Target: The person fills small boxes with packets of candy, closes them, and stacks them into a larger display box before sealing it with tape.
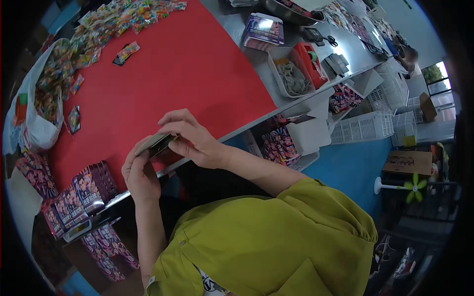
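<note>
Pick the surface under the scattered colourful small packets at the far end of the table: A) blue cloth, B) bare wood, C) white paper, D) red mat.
D: the scattered colourful small packets lie on the flat red mat that covers the grey metal table.

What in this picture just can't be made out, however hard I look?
Head view only:
- The flat packet held between the left hand and right hand: fingers cover most of it, so its print is unreadable.
- The small colourful packets on the red mat: too small and blurred to tell contents.
- The white bag: partly lost in the dark lens edge.
- The grey tub: contents indistinct.
</note>
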A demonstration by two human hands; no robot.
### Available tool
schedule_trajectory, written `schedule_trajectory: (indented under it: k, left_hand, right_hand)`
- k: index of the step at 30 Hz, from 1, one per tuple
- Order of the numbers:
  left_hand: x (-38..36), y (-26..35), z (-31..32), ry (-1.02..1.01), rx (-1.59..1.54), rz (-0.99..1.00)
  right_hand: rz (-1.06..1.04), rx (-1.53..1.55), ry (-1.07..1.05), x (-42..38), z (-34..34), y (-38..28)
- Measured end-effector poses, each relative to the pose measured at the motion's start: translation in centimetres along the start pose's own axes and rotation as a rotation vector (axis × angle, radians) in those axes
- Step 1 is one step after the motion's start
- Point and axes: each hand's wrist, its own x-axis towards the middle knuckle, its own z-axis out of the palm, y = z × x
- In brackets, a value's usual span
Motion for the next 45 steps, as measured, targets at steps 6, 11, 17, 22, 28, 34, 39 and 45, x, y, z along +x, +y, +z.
schedule_trajectory:
  k: [6,11,17,22,28,34,39,45]
  left_hand:
    - [0.2,0.0,0.2,-0.006,0.030,0.078]
    - [0.0,0.3,-0.1,-0.017,0.209,0.252]
    - [-0.1,1.5,-0.3,-0.346,1.077,0.782]
    - [0.4,2.1,0.1,-0.218,1.111,0.706]
    - [0.6,1.8,0.3,-0.151,0.855,0.524]
    - [0.5,1.8,0.3,-0.148,0.710,0.423]
    - [0.7,1.1,-0.5,-0.175,0.872,0.768]
    - [0.4,1.3,0.2,-0.169,0.762,0.588]
  right_hand:
    - [0.729,0.888,-0.053,1.1,-0.8,0.3]
    - [0.141,0.090,-0.133,0.3,-1.4,1.3]
    - [-0.359,-0.566,-0.189,0.0,-2.4,0.4]
    - [-0.076,-0.318,-0.220,0.7,-2.2,0.4]
    - [0.084,-0.126,-0.276,1.8,-2.1,0.7]
    - [0.135,-0.077,-0.204,1.7,-1.7,0.3]
    - [-0.237,-0.427,-0.237,1.5,-2.0,0.3]
    - [-0.086,-0.314,-0.242,1.9,-1.9,-0.1]
